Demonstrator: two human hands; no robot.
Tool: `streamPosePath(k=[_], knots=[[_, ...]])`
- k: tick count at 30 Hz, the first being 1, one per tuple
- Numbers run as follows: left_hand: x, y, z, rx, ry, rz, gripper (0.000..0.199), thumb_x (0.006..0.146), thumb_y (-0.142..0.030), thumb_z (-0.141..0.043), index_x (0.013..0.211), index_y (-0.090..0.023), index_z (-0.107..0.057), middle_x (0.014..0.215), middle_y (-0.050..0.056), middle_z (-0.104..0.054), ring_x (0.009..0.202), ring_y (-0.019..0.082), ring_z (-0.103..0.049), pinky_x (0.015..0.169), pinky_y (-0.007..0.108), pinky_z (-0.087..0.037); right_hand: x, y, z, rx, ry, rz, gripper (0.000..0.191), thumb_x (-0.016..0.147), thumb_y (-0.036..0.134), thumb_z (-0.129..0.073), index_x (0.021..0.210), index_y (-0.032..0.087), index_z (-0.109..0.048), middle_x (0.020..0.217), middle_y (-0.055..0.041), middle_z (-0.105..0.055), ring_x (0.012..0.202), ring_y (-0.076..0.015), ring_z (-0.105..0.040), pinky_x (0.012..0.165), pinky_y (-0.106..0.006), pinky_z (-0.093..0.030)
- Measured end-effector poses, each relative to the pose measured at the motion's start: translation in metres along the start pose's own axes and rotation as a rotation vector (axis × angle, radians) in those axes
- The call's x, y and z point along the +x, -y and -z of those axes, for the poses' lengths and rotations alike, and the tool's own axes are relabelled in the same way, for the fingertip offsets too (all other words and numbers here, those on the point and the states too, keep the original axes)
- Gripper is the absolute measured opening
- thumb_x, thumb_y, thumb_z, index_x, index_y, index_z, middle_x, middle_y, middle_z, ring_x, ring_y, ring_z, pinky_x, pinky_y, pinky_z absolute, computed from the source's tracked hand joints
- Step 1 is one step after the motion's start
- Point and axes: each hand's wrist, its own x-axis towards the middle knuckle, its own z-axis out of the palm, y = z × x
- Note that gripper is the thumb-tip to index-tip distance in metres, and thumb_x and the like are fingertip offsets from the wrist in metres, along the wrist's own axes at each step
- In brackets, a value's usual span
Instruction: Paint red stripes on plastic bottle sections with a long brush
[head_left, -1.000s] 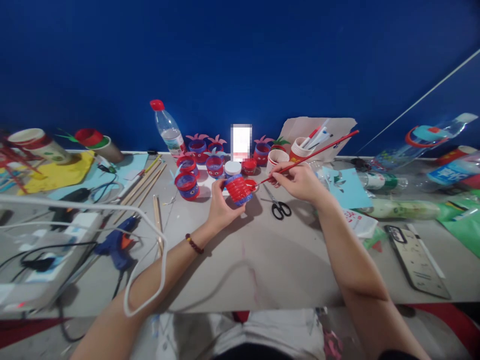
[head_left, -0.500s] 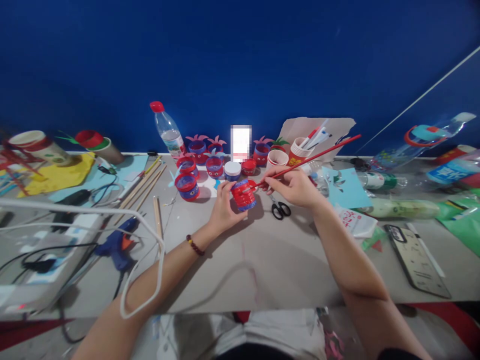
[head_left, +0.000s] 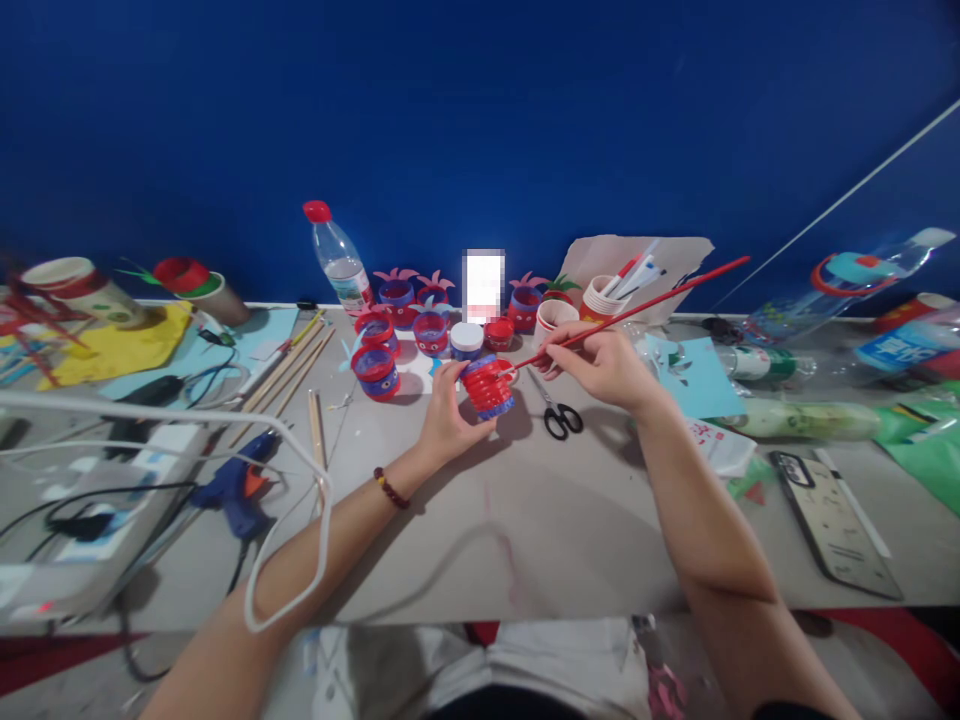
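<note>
Between its thumb and fingers, my left hand [head_left: 451, 415] holds a small ribbed cup [head_left: 489, 388], red in the middle with blue-purple at the rims. My right hand [head_left: 596, 362] grips a long red-handled brush [head_left: 660, 300], whose tip touches the right side of the cup. Black-handled scissors [head_left: 561, 418] lie on the table just below my right hand. Behind my left hand stand several red and purple cups, one of them [head_left: 376, 372] with googly eyes. A white-lidded jar [head_left: 466, 340] and a small red paint pot [head_left: 498, 332] are behind the held cup.
A red-capped bottle [head_left: 337, 255] stands at the back. To the left are wooden sticks [head_left: 289, 370], a blue glue gun [head_left: 241, 485], a power strip [head_left: 127, 520] and a white cable arching over my left forearm. Blue paper [head_left: 701, 378] and a phone [head_left: 832, 520] lie right.
My right hand has moved slightly to the right with the brush, and the brush tip has shifted along the cup's right side. My left hand still holds the cup.
</note>
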Motion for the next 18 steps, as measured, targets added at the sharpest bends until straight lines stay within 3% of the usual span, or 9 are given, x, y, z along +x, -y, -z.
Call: streamPosePath(k=[11,18], knots=[[0.000,0.004,0.000,-0.027,-0.048,-0.006,0.085,0.064,-0.030,-0.080,0.136,-0.023,-0.034,0.128,0.012,-0.046,0.120,0.028,-0.051,0.105,0.049,-0.047,0.002,-0.011,0.006,-0.090,-0.078,-0.018,0.022,0.087,0.036,-0.066,0.074,0.018,-0.068,0.086,-0.0072,-0.074,0.066,-0.0190,-0.072,0.066,-0.033,-0.063],[0.002,-0.003,0.002,0.032,-0.009,0.098,0.088,0.064,-0.027,-0.079,0.138,-0.022,-0.031,0.136,0.014,-0.048,0.126,0.032,-0.052,0.106,0.051,-0.045,0.003,-0.017,0.006,0.235,-0.059,-0.102,0.029,0.084,0.047,-0.071,0.086,0.018,-0.071,0.082,-0.0062,-0.075,0.070,-0.0197,-0.074,0.068,-0.034,-0.065]])
